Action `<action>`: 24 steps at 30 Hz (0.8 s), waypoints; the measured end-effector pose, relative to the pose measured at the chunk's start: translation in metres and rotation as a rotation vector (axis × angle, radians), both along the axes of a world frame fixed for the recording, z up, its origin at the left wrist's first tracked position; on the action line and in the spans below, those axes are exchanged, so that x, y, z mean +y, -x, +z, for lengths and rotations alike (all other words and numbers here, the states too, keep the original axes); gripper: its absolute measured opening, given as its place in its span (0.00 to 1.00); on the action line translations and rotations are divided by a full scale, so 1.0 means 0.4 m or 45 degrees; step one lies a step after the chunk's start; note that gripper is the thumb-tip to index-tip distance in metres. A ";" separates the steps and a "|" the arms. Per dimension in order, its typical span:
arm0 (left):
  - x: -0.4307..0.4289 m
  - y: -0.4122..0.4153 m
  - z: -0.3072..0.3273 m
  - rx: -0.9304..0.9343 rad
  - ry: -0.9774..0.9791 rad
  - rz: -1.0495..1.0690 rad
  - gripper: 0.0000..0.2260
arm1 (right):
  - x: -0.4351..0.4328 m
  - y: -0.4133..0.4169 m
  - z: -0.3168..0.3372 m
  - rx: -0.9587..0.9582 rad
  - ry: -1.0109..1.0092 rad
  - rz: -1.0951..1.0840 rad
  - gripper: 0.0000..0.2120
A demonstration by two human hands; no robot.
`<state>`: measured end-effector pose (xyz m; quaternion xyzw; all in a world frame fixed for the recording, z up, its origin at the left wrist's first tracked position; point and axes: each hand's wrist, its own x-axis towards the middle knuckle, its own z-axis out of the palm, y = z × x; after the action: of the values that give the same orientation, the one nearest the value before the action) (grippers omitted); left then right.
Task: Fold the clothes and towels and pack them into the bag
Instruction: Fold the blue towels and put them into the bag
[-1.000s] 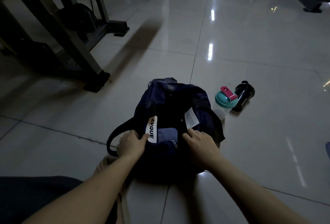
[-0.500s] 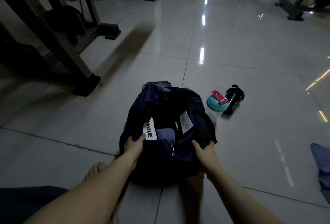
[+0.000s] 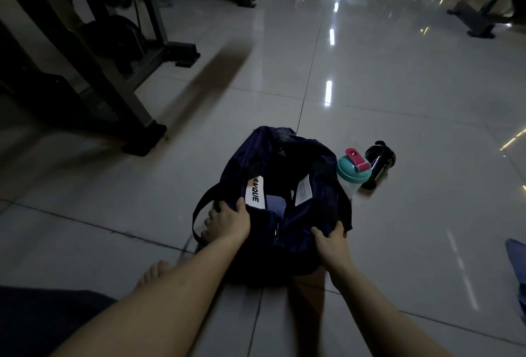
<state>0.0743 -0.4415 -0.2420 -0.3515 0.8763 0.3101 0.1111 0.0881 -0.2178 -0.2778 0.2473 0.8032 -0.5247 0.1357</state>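
Note:
A dark navy bag (image 3: pixel 287 174) with white labels sits on the tiled floor in front of me, its top open. A lighter blue cloth (image 3: pixel 275 206) shows inside the opening. My left hand (image 3: pixel 227 221) grips the bag's near left rim beside the strap loop. My right hand (image 3: pixel 331 242) grips the near right rim, fingers curled over the fabric. A piece of blue cloth (image 3: pixel 518 268) lies on the floor at the far right edge of the view.
A shaker bottle with a teal lid (image 3: pixel 353 171) and a black bottle (image 3: pixel 378 163) lie just right of the bag. A dark gym machine frame (image 3: pixel 94 72) stands at the left. My bare foot (image 3: pixel 153 271) rests near the bag. More equipment (image 3: pixel 481 15) stands far right.
Both hands have slid outward from the bag's middle to its near side rims, and the opening has been pulled wider. The strap loop at the left shows again.

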 end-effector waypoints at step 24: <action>0.698 -0.163 0.566 0.596 0.332 -1.210 0.24 | 0.479 -0.217 0.660 0.439 -0.228 -0.316 0.07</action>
<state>0.1396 -0.1625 -0.0158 0.1510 0.9712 0.1844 -0.0034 0.1751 -0.0264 -0.0138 0.2618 0.8214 -0.4984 -0.0915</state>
